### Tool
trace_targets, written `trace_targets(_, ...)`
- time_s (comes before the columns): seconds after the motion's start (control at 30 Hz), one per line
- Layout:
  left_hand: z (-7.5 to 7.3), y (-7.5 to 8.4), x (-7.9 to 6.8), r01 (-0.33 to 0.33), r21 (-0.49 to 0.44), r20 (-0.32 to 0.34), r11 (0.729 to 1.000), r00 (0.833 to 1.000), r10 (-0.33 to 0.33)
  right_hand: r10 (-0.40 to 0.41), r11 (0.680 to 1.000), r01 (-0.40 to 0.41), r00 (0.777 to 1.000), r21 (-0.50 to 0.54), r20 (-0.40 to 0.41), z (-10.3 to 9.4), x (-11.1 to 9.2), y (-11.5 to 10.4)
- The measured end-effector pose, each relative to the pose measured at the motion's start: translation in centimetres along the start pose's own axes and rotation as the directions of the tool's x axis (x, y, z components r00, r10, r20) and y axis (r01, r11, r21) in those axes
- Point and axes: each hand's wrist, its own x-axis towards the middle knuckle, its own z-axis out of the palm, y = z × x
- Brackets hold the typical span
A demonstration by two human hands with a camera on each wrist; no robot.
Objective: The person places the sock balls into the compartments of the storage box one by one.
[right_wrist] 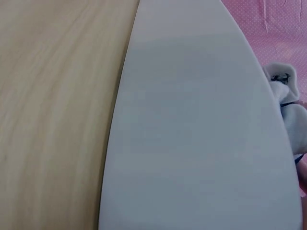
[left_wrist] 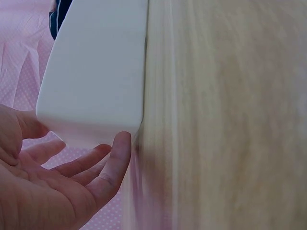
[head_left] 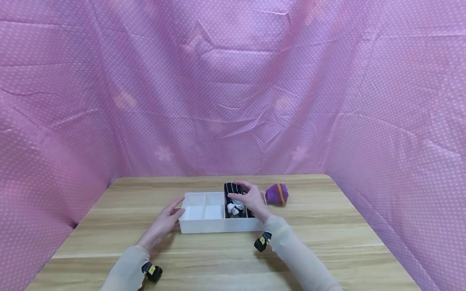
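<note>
A white divided box [head_left: 218,225] lies lengthwise on the wooden table. My left hand [head_left: 165,223] is at its left end; in the left wrist view, the fingertips [left_wrist: 121,143] are right at the box's end wall, loosely extended. With its thumb and fingers, my right hand [head_left: 253,200] grips a black, white-striped cloth bundle [head_left: 231,188] with a bunched white part, at the third compartment from the left. In the right wrist view the white cloth [right_wrist: 293,120] shows above the rim, the hand mostly hidden. Dark and orange contents [head_left: 250,213] partly show in the rightmost compartment, under that hand.
A purple cloth bundle [head_left: 274,195] with an orange stripe lies on the table just beyond the box's right end. The two left compartments [head_left: 214,211] show their white floors. Pink dotted curtains [head_left: 222,121] hang round the table's back and sides.
</note>
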Motion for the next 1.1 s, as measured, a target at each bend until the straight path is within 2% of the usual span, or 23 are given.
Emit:
trace_targets(0.3, 0.1, 0.0, -0.3, -0.038, -0.03, 0.019, 0.999, 0.999, 0.038, -0.007, 1.0, 0.007, 1.0, 0.024, 0.016, 0.8, 0.3, -0.2)
trace_targets(0.47, 0.3, -0.1, -0.4, -0.025, -0.025, 0.016, 0.999, 1.0, 0.025, -0.026, 0.998, 0.023, 0.998, 0.054, 0.052, 1.4, 0.3, -0.2)
trace_targets(0.77, 0.5, -0.2, -0.7, -0.019, -0.018, 0.004, 1.0, 1.0, 0.019, -0.023, 0.999, 0.02, 0.997, 0.043, 0.07, 2.9, 0.2, -0.4)
trace_targets(1.1, 0.3, -0.1, -0.1, -0.007, -0.009, 0.005, 1.0, 1.0, 0.007, -0.035, 0.999, 0.035, 0.999, -0.011, 0.003, 4.5, 1.0, -0.7)
